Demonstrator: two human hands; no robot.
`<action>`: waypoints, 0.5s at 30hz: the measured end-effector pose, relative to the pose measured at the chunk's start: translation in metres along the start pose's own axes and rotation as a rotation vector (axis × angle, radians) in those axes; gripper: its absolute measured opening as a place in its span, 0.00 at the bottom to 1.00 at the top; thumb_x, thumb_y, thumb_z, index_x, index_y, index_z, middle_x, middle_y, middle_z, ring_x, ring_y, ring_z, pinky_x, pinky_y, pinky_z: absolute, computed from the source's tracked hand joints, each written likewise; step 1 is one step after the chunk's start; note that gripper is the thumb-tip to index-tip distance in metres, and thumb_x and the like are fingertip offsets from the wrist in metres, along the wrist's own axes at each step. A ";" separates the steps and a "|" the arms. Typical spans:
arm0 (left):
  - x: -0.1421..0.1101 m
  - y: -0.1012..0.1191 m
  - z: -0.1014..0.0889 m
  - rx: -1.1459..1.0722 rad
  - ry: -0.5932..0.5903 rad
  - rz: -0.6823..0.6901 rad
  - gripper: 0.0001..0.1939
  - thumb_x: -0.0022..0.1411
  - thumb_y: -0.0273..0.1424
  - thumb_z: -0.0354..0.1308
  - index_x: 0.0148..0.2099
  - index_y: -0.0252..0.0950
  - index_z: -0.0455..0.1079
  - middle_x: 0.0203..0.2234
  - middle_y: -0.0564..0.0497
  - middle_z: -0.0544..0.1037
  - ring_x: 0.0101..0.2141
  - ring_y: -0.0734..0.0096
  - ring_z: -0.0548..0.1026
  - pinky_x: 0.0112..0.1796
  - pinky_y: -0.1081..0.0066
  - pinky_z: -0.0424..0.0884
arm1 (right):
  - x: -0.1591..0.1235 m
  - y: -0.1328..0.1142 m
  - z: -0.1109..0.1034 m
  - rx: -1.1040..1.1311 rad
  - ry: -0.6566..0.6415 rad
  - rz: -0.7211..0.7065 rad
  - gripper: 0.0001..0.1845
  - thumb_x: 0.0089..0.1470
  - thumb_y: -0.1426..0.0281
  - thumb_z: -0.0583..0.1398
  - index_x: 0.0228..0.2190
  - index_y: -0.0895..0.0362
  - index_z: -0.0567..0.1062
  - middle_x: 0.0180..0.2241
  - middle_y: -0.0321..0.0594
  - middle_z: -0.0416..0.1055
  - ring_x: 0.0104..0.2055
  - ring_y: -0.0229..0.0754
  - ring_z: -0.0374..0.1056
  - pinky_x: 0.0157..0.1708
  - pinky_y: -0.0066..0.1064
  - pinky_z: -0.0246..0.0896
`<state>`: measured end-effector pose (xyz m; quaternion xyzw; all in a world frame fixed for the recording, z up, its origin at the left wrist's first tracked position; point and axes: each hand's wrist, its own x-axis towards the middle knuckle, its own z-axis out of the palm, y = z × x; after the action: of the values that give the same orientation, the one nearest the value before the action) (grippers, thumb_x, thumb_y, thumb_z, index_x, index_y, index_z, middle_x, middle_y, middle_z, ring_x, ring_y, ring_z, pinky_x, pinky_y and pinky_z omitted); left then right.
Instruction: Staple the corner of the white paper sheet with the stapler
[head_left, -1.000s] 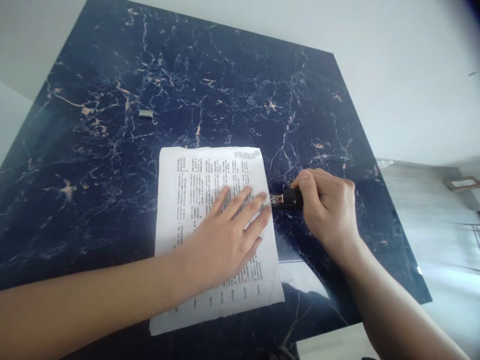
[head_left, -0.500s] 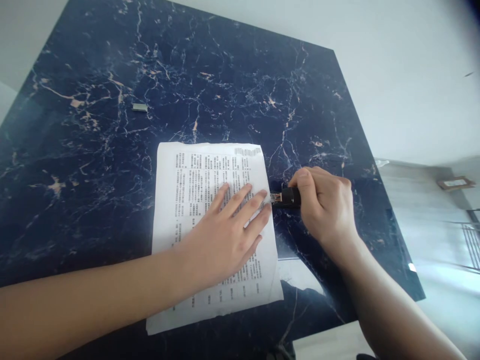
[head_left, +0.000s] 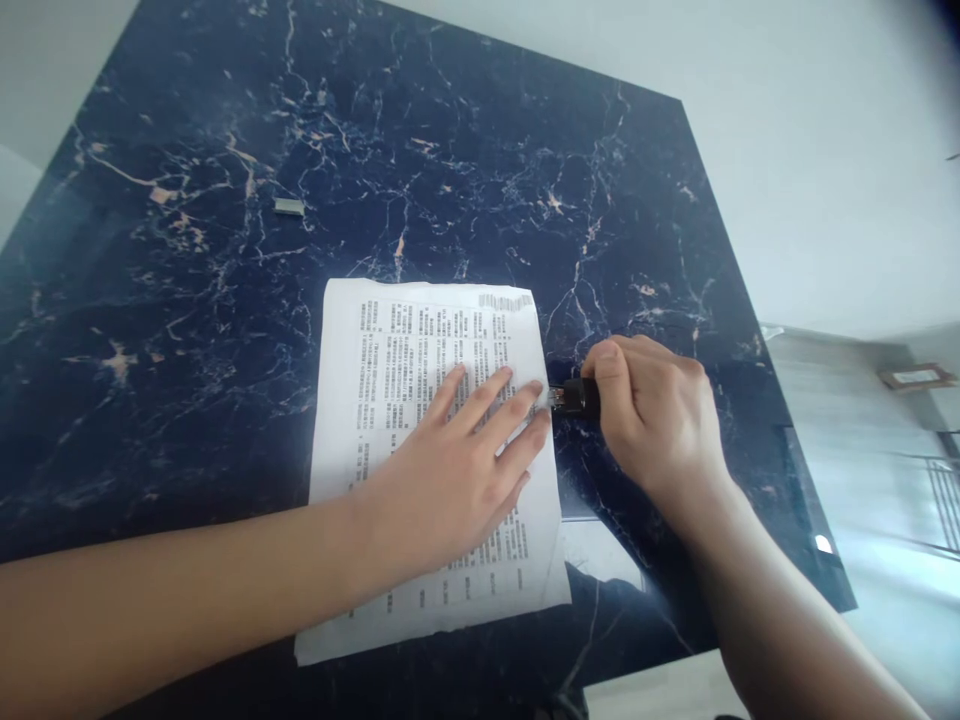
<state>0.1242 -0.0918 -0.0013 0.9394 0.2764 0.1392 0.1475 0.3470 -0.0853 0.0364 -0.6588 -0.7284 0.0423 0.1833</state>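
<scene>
My left hand (head_left: 469, 475) lies flat with spread fingers on printed paper sheets (head_left: 435, 310). The sheets bear columns of small print and a barcode near the far right corner. At their right edge, close to my left fingertips, is a black stapler (head_left: 579, 398). My right hand (head_left: 656, 410) is closed around it, thumb on top, covering its rear part. The stapler's metal front end meets the paper edge; whether the sheets sit between its jaws is hard to make out.
A small strip of staples (head_left: 289, 207) lies farther off on the dark blue marbled table (head_left: 480, 170). The table's right edge runs down past my right hand. A pale floor and a railing (head_left: 941, 490) show beyond it.
The view has shifted slightly, moving paper and table a little rightward in the picture. The stapler sits slightly closer against the paper edge. My left hand stays flat on the sheets.
</scene>
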 end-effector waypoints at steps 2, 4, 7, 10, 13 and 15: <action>0.000 0.000 0.000 0.003 -0.006 0.001 0.29 0.75 0.34 0.51 0.75 0.40 0.56 0.72 0.44 0.59 0.72 0.45 0.54 0.69 0.38 0.51 | 0.000 0.000 0.000 -0.014 0.004 -0.002 0.26 0.73 0.63 0.45 0.25 0.53 0.69 0.23 0.41 0.67 0.29 0.44 0.64 0.30 0.37 0.54; 0.000 0.000 0.000 0.008 -0.016 0.002 0.29 0.75 0.34 0.50 0.74 0.39 0.56 0.72 0.44 0.58 0.72 0.45 0.53 0.69 0.39 0.51 | 0.000 -0.001 0.001 -0.022 0.010 -0.004 0.25 0.73 0.63 0.46 0.25 0.53 0.69 0.23 0.41 0.67 0.29 0.44 0.64 0.30 0.37 0.54; -0.001 0.000 -0.001 0.015 -0.021 -0.002 0.29 0.75 0.34 0.51 0.75 0.40 0.55 0.73 0.44 0.58 0.72 0.44 0.52 0.69 0.39 0.51 | 0.000 -0.001 0.001 -0.034 0.013 -0.013 0.26 0.73 0.63 0.46 0.25 0.53 0.70 0.22 0.41 0.66 0.28 0.44 0.63 0.29 0.37 0.53; -0.001 0.001 -0.001 0.017 -0.025 0.000 0.30 0.75 0.34 0.52 0.75 0.40 0.54 0.73 0.44 0.58 0.72 0.43 0.52 0.69 0.38 0.51 | 0.000 -0.001 0.001 -0.052 0.000 -0.015 0.26 0.73 0.63 0.46 0.24 0.53 0.70 0.22 0.42 0.67 0.28 0.45 0.63 0.28 0.38 0.51; 0.000 0.001 -0.002 0.025 -0.034 0.004 0.30 0.75 0.33 0.51 0.75 0.39 0.55 0.73 0.43 0.58 0.72 0.43 0.52 0.69 0.38 0.51 | 0.000 -0.001 0.001 -0.068 -0.013 -0.008 0.25 0.73 0.64 0.47 0.24 0.53 0.70 0.23 0.43 0.68 0.28 0.46 0.64 0.28 0.38 0.51; 0.000 0.000 -0.002 0.029 -0.036 0.008 0.29 0.75 0.33 0.50 0.75 0.38 0.55 0.73 0.42 0.57 0.72 0.43 0.53 0.69 0.38 0.51 | 0.000 -0.001 0.001 -0.080 -0.012 -0.008 0.25 0.73 0.65 0.47 0.24 0.53 0.70 0.24 0.43 0.68 0.29 0.46 0.64 0.28 0.38 0.51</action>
<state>0.1234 -0.0920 0.0005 0.9449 0.2720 0.1188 0.1384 0.3456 -0.0853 0.0355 -0.6625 -0.7331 0.0167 0.1526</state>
